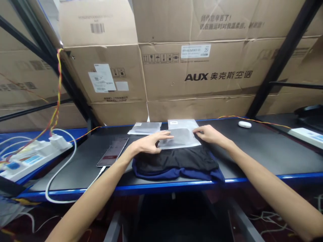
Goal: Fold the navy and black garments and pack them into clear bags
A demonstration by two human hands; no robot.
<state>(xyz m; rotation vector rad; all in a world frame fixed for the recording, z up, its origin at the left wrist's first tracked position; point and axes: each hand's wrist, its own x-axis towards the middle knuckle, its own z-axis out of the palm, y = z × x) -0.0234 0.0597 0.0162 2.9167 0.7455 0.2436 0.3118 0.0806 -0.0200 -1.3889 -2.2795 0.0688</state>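
A translucent pouch with something dark inside [178,137] lies at the back edge of a folded black and blue cloth [174,161]. My left hand [151,142] is spread over the left side of this pouch, its fingers apart. At the pouch's right edge, my right hand [205,133] has its thumb and forefinger pressed together on the edge. Another translucent pouch [183,123] shows behind, partly covered by the front one. To the left of it lies a third, similar pouch [145,128].
A phone [113,153] with a white charging cable lies on the black shelf [83,171], left of the cloth. Power strips stand at the far left [32,158] and far right [308,136]. A white earphone case [244,124] sits back right. Cardboard [196,90] walls the back.
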